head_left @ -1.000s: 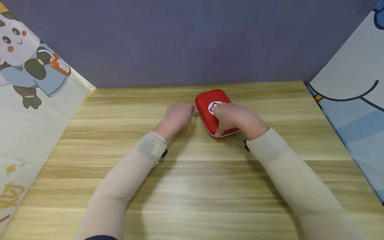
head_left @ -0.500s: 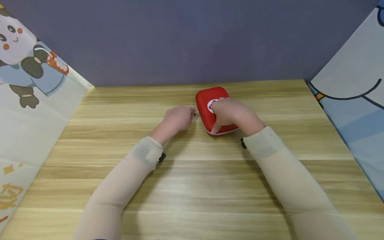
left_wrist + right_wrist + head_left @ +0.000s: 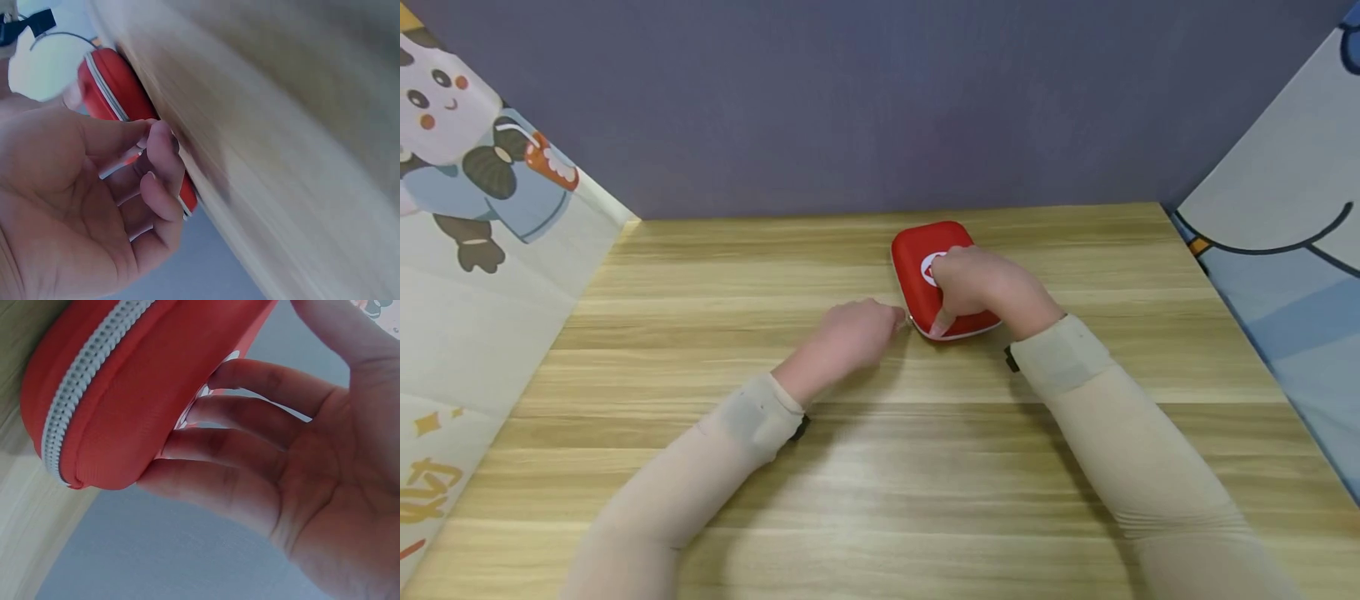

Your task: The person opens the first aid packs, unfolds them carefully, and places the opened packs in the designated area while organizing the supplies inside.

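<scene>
Possibly the red case [image 3: 922,296], just right of centre in the head view, could swivel on the tabletop [image 3: 880,500] if pressed too lightly against a tug, or the zipper [image 3: 78,381] could snag at the rounded corner. The right hand [image 3: 981,283] lays nearly straight fingers on the lid; the left hand [image 3: 859,337] seems to pinch the zipper pull [image 3: 910,320], fingertips together.

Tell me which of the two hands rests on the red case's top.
The right hand: its fingers touch the emblem there, whereas the left hand pinches the zipper pull.
</scene>
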{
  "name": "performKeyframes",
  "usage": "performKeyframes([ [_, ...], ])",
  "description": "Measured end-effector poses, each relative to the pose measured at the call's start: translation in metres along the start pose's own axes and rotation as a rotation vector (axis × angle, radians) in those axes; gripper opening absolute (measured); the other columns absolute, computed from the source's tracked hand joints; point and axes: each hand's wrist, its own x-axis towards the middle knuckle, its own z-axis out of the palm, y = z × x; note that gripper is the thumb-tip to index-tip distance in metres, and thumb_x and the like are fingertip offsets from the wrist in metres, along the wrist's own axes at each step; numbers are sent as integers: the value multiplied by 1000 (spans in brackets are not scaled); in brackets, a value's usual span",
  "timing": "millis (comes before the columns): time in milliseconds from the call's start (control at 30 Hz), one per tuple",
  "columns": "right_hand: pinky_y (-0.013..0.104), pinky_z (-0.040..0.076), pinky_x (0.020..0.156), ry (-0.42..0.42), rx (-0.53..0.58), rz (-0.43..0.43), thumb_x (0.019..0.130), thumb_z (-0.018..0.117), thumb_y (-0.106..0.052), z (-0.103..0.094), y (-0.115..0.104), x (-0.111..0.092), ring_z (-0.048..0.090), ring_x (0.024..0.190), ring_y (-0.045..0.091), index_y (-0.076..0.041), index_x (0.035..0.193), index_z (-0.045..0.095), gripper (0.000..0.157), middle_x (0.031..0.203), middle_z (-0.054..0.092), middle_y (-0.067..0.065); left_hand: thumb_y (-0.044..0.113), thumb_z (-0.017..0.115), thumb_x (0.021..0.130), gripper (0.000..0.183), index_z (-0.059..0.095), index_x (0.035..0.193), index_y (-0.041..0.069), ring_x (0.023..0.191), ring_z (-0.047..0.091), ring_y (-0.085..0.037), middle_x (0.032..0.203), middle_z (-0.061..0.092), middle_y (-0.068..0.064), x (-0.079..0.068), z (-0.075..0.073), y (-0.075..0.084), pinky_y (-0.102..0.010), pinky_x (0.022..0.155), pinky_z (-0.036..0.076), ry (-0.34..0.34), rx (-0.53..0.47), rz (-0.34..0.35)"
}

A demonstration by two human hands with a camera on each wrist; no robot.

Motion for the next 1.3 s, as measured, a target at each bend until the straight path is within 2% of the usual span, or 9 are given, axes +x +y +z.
performKeyframes([
  [100,42,53,94,-2,-1,-6,80,94,-38,1,0,0,57,99,28,-9,91,64,44,95,64,10,16,56,108,15,69,107,23,78,69,-25,91,74,-5,-6,3,5,-42,58,57,-11,-12,19],
  [267,43,52,95,-1,-14,-14,84,91,-39,1,0,0,56,98,27,-8,93,63,43,94,62,10,22,55,110,19,73,116,24,92,72,-25,108,78,-6,-13,2,10,-46,67,61,-9,-43,23],
  [500,44,53,99,-16,-25,-11,87,88,-40,2,-3,-2,59,99,29,-7,97,65,42,101,64,12,16,60,107,17,75,112,23,87,71,-23,99,77,-5,-19,1,19,-45,65,61,-6,-3,53],
  [633,44,52,99,-2,-37,0,89,86,-42,4,-5,-2,60,99,29,-6,97,66,42,100,64,12,18,59,107,21,76,117,25,95,75,-25,107,80,-4,-20,3,24,-48,68,63,3,-10,36],
  [733,45,54,97,22,-57,18,91,83,-46,6,-7,-2,62,99,30,-5,93,67,43,98,66,13,16,59,106,24,76,121,24,93,75,-24,110,80,-3,-20,3,26,-48,66,62,-6,-22,18],
  [833,45,56,97,41,-78,49,93,80,-50,9,-12,-2,65,101,31,-4,97,71,46,98,68,14,12,59,105,29,74,127,23,85,69,-20,112,79,-2,-19,2,27,-43,61,60,-32,-33,-2],
  [933,47,59,96,61,-91,109,96,76,-51,12,-18,0,68,104,33,-4,109,75,49,106,72,17,10,58,104,29,74,125,22,80,63,-18,112,78,-2,-18,1,28,-40,58,57,-45,-29,-9],
  [1133,50,62,86,79,-49,257,100,68,-58,18,-29,2,71,107,38,-7,126,76,58,127,70,22,11,59,103,19,73,113,20,76,63,-19,101,75,-3,-15,2,32,-39,54,56,-54,2,-31],
  [1300,48,63,79,157,-15,284,101,68,-55,25,-32,-2,74,96,37,-5,113,78,52,108,75,19,11,62,99,12,73,101,18,79,69,-23,96,74,-4,-12,4,32,-45,59,60,0,56,-56],
])
